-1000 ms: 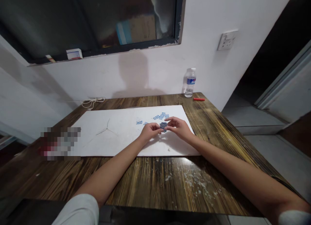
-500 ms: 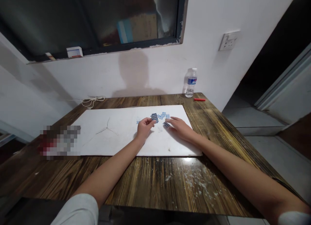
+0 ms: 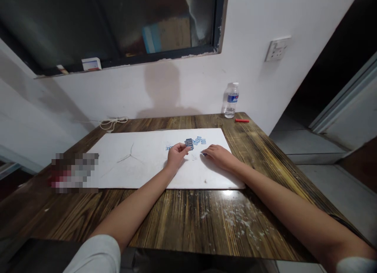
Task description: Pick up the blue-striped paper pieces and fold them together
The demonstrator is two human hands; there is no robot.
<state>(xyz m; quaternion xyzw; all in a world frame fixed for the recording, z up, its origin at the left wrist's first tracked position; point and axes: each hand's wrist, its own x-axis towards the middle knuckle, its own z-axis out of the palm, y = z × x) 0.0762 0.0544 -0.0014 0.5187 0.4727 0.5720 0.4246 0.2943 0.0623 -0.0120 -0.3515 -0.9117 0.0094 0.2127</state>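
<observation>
Several small dark cards with blue edges are fanned out in my left hand, pinched between thumb and fingers above the white board. My right hand rests low over the right part of the board, its fingers curled over a small dark piece that is mostly hidden. Beyond both hands, small blue-and-white pieces lie on the board. A few more such pieces lie just left of my left hand, partly covered by it.
A water bottle stands at the table's back edge, beside a red object. A white cable lies at the back left. A blurred-out item covers the board's left end. Pale specks dot the wooden table in front.
My right hand has drawn slightly closer to me and its fingers have curled over the dark piece. My left hand has shifted very slightly right with its cards.
</observation>
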